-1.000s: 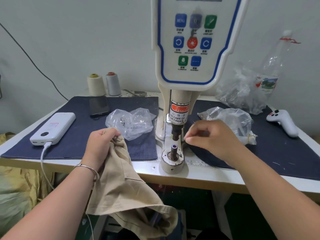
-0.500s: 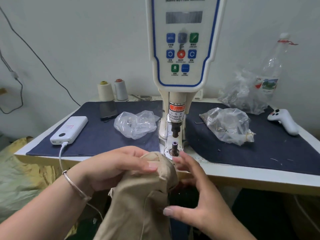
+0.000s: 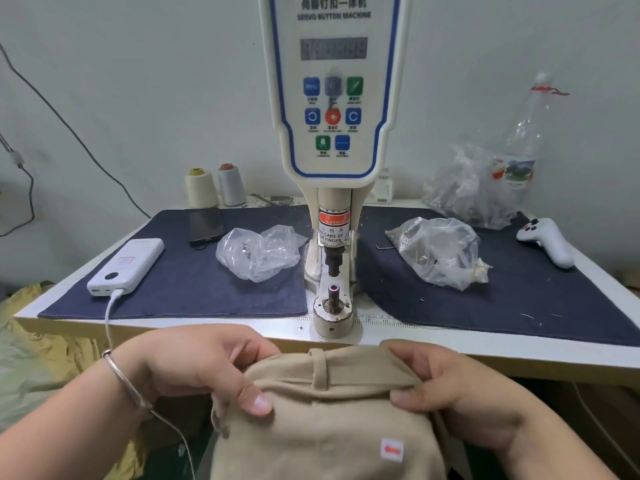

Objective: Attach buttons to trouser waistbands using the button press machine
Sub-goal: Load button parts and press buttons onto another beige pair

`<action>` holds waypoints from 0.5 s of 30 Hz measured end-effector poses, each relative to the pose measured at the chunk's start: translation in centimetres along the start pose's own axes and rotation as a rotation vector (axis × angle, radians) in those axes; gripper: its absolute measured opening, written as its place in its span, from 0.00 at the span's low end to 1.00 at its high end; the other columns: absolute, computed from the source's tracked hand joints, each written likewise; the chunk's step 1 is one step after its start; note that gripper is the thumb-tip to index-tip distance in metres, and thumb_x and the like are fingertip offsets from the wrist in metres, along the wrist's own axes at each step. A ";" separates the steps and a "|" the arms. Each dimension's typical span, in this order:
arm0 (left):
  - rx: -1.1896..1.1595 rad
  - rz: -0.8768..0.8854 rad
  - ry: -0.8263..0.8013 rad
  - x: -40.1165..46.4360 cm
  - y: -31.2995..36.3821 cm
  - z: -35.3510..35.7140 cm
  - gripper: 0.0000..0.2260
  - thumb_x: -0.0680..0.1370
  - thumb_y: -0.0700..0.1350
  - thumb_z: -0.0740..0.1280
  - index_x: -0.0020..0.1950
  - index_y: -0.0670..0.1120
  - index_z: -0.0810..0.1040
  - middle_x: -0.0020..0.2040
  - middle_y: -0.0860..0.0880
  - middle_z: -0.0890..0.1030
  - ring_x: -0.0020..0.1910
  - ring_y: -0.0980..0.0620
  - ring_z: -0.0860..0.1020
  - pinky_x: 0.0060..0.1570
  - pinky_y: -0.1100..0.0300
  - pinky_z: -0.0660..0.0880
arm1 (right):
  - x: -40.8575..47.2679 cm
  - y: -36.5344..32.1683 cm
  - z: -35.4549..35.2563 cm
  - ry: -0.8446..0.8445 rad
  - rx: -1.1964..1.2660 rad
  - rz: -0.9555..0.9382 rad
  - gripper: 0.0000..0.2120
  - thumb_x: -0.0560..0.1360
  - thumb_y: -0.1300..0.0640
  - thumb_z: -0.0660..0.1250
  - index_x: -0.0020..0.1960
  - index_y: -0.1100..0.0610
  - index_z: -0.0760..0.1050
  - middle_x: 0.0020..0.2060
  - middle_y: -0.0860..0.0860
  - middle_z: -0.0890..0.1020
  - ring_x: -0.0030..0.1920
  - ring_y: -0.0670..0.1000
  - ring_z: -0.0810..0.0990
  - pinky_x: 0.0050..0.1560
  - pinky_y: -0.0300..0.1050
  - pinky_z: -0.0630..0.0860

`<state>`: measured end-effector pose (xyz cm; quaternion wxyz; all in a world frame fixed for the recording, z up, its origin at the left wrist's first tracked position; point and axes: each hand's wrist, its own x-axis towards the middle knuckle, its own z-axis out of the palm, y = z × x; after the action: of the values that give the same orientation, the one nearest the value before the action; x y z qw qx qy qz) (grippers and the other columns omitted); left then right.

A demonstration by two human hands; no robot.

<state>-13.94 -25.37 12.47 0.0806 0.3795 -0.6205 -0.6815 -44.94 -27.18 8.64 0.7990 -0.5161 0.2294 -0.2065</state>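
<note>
1. Both hands have dropped back from the press since a second ago, when the right hand [image 3: 460,393] was up at the lower die [image 3: 333,295]; the trousers [image 3: 329,420], then bunched in the left hand [image 3: 197,368] alone, are now spread between both, near of the table [image 3: 485,348] edge.
2. Head view, grips: the left thumb and fingers pinch the waistband [image 3: 346,375] at its left end, and the right thumb and fingers pinch its right end. A belt loop [image 3: 318,367] stands between them.
3. Head view, press: the machine [image 3: 334,98] stands at the far centre, its punch [image 3: 333,259] raised above the die, gap open. A small ringed part seems to sit on the die tip.
4. Risk, as I judge it: sliding the cloth in could knock that part off, or place the band off-centre so the button sets crooked. Fingers close to the die could be caught, as the warning label says.
5. Hard to see: the waistband's button spot, the fingertips under the cloth, and the contents of the bags [image 3: 259,252], which are too small to make out.
</note>
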 end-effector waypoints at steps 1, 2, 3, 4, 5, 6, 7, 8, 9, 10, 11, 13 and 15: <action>-0.069 0.032 0.030 0.3 -0.6 -0.1 0.27 0.69 0.47 0.80 0.57 0.31 0.76 0.53 0.34 0.77 0.52 0.37 0.73 0.51 0.48 0.72 | 0.3 -0.1 -0.3 0.050 0.050 0.006 0.20 0.67 0.70 0.71 0.59 0.67 0.75 0.54 0.63 0.80 0.50 0.56 0.81 0.52 0.44 0.78; -0.167 0.095 0.047 0.7 -1.1 0.0 0.30 0.69 0.47 0.80 0.60 0.29 0.74 0.55 0.33 0.76 0.53 0.36 0.73 0.53 0.47 0.71 | 0.6 -0.4 -0.5 0.109 0.091 0.017 0.20 0.67 0.71 0.71 0.59 0.69 0.75 0.54 0.64 0.80 0.49 0.56 0.82 0.51 0.45 0.79; -0.264 0.170 0.060 1.2 -1.5 0.3 0.30 0.71 0.45 0.79 0.64 0.30 0.73 0.57 0.34 0.77 0.54 0.37 0.76 0.56 0.47 0.72 | 1.0 -0.8 -0.7 0.170 0.117 0.035 0.20 0.68 0.71 0.71 0.60 0.70 0.76 0.55 0.65 0.80 0.47 0.57 0.83 0.50 0.47 0.80; -0.342 0.236 0.083 1.8 -1.9 0.5 0.29 0.71 0.44 0.78 0.67 0.32 0.73 0.59 0.35 0.78 0.56 0.39 0.77 0.58 0.48 0.73 | 1.5 -1.2 -0.8 0.232 0.121 0.052 0.19 0.68 0.69 0.71 0.59 0.69 0.77 0.55 0.65 0.81 0.46 0.57 0.83 0.48 0.47 0.81; -0.400 0.275 0.142 2.5 -2.1 0.7 0.29 0.71 0.43 0.78 0.68 0.35 0.74 0.60 0.35 0.78 0.58 0.39 0.77 0.59 0.48 0.73 | 2.1 -1.8 -0.8 0.296 0.109 0.068 0.18 0.69 0.66 0.70 0.58 0.68 0.79 0.53 0.65 0.82 0.43 0.57 0.84 0.45 0.47 0.81; -0.439 0.295 0.224 3.2 -2.2 0.7 0.28 0.70 0.43 0.78 0.68 0.37 0.76 0.61 0.34 0.77 0.58 0.39 0.76 0.59 0.47 0.71 | 2.7 -2.4 -0.9 0.364 0.082 0.079 0.16 0.69 0.63 0.70 0.56 0.67 0.80 0.50 0.64 0.83 0.41 0.56 0.84 0.42 0.46 0.82; -0.461 0.307 0.308 3.8 -2.2 0.6 0.25 0.71 0.43 0.77 0.66 0.39 0.78 0.60 0.35 0.77 0.57 0.40 0.75 0.57 0.48 0.72 | 3.3 -3.0 -0.9 0.438 0.036 0.086 0.14 0.69 0.60 0.70 0.53 0.66 0.81 0.45 0.63 0.84 0.38 0.55 0.84 0.39 0.45 0.82; -0.464 0.312 0.390 4.5 -2.1 0.4 0.20 0.72 0.43 0.75 0.63 0.40 0.81 0.56 0.36 0.78 0.53 0.43 0.77 0.52 0.51 0.74 | 3.9 -3.5 -1.0 0.518 -0.034 0.084 0.12 0.71 0.59 0.70 0.50 0.66 0.81 0.41 0.61 0.84 0.35 0.55 0.83 0.38 0.44 0.81; -0.456 0.294 0.465 5.0 -1.9 0.1 0.14 0.73 0.43 0.73 0.58 0.42 0.83 0.51 0.39 0.79 0.46 0.46 0.78 0.46 0.54 0.75 | 4.5 -4.0 -1.2 0.596 -0.123 0.077 0.11 0.72 0.57 0.71 0.47 0.66 0.81 0.38 0.61 0.84 0.34 0.55 0.82 0.38 0.44 0.79; -0.447 0.255 0.531 5.4 -1.6 -0.3 0.11 0.73 0.44 0.72 0.54 0.42 0.85 0.48 0.41 0.79 0.43 0.48 0.77 0.42 0.55 0.74 | 5.1 -4.4 -1.6 0.664 -0.218 0.062 0.13 0.74 0.56 0.71 0.47 0.68 0.80 0.38 0.62 0.83 0.35 0.55 0.81 0.39 0.45 0.77; -0.435 0.215 0.586 5.7 -1.3 -0.7 0.12 0.73 0.45 0.73 0.54 0.41 0.84 0.47 0.40 0.80 0.42 0.47 0.77 0.42 0.55 0.73 | 5.6 -4.7 -2.0 0.714 -0.296 0.046 0.17 0.75 0.54 0.71 0.48 0.70 0.79 0.39 0.64 0.83 0.36 0.56 0.81 0.41 0.46 0.76; -0.403 0.150 0.666 6.1 -0.8 -1.7 0.19 0.73 0.48 0.76 0.57 0.37 0.82 0.50 0.38 0.81 0.47 0.45 0.77 0.46 0.52 0.73 | 6.5 -5.1 -2.3 0.755 -0.389 0.027 0.21 0.76 0.50 0.70 0.47 0.72 0.77 0.41 0.68 0.82 0.37 0.57 0.80 0.41 0.46 0.75; -0.389 0.114 0.725 6.7 -0.3 -2.4 0.21 0.71 0.53 0.73 0.55 0.37 0.83 0.49 0.38 0.83 0.46 0.45 0.79 0.48 0.52 0.74 | 7.2 -5.5 -2.5 0.769 -0.471 0.015 0.20 0.77 0.49 0.69 0.39 0.66 0.74 0.33 0.66 0.75 0.34 0.56 0.73 0.38 0.46 0.70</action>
<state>-17.05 -31.10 9.52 0.4015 0.5377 -0.4315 -0.6029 -41.07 -35.15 11.70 0.5178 -0.5681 0.5540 -0.3198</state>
